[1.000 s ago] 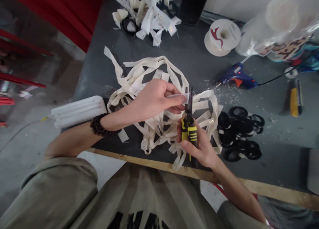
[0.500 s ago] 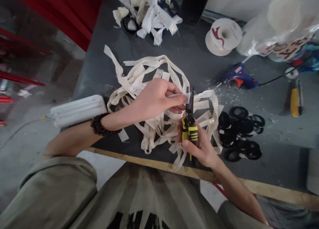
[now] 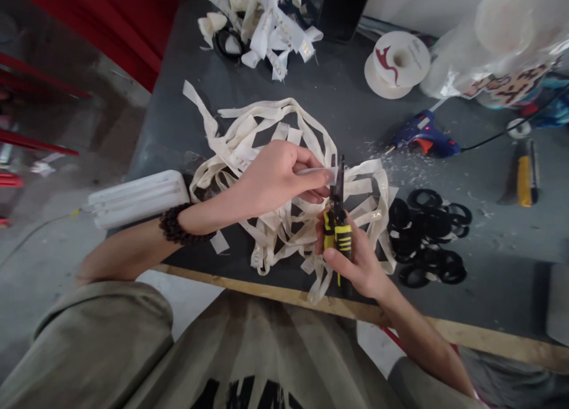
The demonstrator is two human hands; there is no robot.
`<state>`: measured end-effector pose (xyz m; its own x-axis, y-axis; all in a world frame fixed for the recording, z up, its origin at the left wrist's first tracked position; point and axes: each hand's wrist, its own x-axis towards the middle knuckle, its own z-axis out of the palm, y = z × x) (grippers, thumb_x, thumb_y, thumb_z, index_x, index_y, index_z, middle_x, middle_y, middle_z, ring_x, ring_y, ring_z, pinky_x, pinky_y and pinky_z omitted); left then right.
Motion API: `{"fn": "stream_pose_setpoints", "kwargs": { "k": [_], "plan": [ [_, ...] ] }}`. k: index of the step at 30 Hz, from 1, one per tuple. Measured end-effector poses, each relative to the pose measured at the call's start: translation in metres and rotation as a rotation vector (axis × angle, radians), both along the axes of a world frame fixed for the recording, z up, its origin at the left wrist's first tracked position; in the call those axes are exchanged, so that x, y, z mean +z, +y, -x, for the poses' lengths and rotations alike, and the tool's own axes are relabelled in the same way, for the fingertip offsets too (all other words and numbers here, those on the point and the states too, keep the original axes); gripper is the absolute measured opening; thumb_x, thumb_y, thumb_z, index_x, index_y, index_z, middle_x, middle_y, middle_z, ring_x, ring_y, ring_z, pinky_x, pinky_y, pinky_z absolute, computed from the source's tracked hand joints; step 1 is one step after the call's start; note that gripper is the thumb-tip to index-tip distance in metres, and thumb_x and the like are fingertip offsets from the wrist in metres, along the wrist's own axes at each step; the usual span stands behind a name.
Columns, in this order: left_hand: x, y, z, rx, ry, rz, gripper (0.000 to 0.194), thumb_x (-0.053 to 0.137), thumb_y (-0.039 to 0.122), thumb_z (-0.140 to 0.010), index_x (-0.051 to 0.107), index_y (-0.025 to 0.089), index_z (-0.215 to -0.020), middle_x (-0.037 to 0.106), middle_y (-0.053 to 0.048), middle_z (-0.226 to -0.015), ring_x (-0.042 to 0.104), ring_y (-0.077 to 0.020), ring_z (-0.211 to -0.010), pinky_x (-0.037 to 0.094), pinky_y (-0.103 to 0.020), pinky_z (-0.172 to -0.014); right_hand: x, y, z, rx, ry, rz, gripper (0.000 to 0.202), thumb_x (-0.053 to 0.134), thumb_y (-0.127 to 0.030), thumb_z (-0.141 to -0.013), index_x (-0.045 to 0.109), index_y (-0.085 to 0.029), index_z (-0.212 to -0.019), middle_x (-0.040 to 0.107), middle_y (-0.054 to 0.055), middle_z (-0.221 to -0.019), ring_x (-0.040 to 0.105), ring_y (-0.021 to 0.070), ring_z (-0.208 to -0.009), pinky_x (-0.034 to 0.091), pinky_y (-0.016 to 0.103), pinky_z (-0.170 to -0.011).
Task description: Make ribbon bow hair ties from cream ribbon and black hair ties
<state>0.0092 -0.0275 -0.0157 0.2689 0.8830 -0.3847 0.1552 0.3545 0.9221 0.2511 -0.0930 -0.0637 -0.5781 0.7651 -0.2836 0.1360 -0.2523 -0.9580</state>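
Observation:
Between the fingertips of my left hand [image 3: 284, 175] is pinched the end of a white ribbon [image 3: 328, 175]. That end lies between the dark blades of yellow-and-black snips [image 3: 340, 234]. The fingers of my right hand [image 3: 362, 267] wrap round the handles, and the blades point away from me, slightly apart. Under both hands spreads a loose tangle of cream ribbon [image 3: 280, 109], parts of it printed with lettering. My left hand covers the middle of the tangle.
Black hair-tie rings [image 3: 431, 237] lie in a pile at right. Beyond them are a blue glue gun [image 3: 424, 136], a white spool [image 3: 395, 65] and a yellow cutter [image 3: 524, 181]. A white lamp-like block [image 3: 140, 198] sits left; bunched ribbons [image 3: 271, 29] are at the back.
Both hands, the ribbon and the snips look almost unchanged. The whole view has shifted very slightly.

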Motion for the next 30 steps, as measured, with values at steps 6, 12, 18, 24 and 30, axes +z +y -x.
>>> {"fn": "stream_pose_setpoints", "kwargs": {
  "k": [6, 12, 18, 24, 30],
  "plan": [
    [-0.0012, -0.0001, -0.0002, -0.004, 0.005, -0.019, 0.038, 0.083, 0.054, -0.095, 0.082, 0.016, -0.094, 0.085, -0.011, -0.091, 0.085, -0.0245, -0.084, 0.073, -0.033, -0.079, -0.0035, -0.0005, -0.0017, 0.003, 0.043, 0.010, 0.048, 0.075, -0.058, -0.100, 0.057, -0.024, -0.130, 0.066, 0.005, -0.108, 0.066, 0.0179, -0.083, 0.055, 0.032, -0.074],
    [0.0006, -0.0001, 0.0000, -0.036, 0.019, -0.029, 0.038, 0.081, 0.053, -0.096, 0.081, 0.016, -0.093, 0.085, -0.010, -0.089, 0.085, -0.0228, -0.084, 0.072, -0.029, -0.078, -0.0028, -0.0005, -0.0016, 0.000, 0.073, 0.000, 0.047, 0.076, -0.055, -0.101, 0.057, -0.024, -0.130, 0.066, 0.004, -0.106, 0.066, 0.0177, -0.083, 0.054, 0.032, -0.074],
    [-0.0019, 0.0003, -0.0010, 0.010, -0.005, 0.005, 0.033, 0.083, 0.050, -0.095, 0.082, 0.017, -0.093, 0.086, -0.011, -0.092, 0.085, -0.0227, -0.085, 0.073, -0.031, -0.079, -0.0031, -0.0012, -0.0014, -0.001, 0.076, 0.016, 0.044, 0.076, -0.054, -0.101, 0.057, -0.025, -0.130, 0.066, 0.005, -0.109, 0.067, 0.0178, -0.084, 0.055, 0.032, -0.075],
    [-0.0027, 0.0009, -0.0013, 0.024, -0.027, 0.004, 0.031, 0.083, 0.047, -0.096, 0.082, 0.016, -0.092, 0.086, -0.011, -0.091, 0.085, -0.0221, -0.084, 0.073, -0.030, -0.080, -0.0051, -0.0019, -0.0023, -0.002, 0.084, 0.007, 0.046, 0.076, -0.054, -0.101, 0.057, -0.026, -0.132, 0.067, 0.005, -0.109, 0.066, 0.0180, -0.085, 0.056, 0.032, -0.075],
    [-0.0024, 0.0027, 0.0003, 0.036, -0.038, 0.001, 0.030, 0.084, 0.046, -0.095, 0.083, 0.016, -0.093, 0.086, -0.010, -0.090, 0.085, -0.0217, -0.083, 0.073, -0.031, -0.080, -0.0051, -0.0023, -0.0023, -0.001, 0.093, 0.013, 0.045, 0.076, -0.052, -0.101, 0.057, -0.026, -0.134, 0.066, 0.005, -0.110, 0.067, 0.0178, -0.086, 0.057, 0.032, -0.077]
  ]
}}
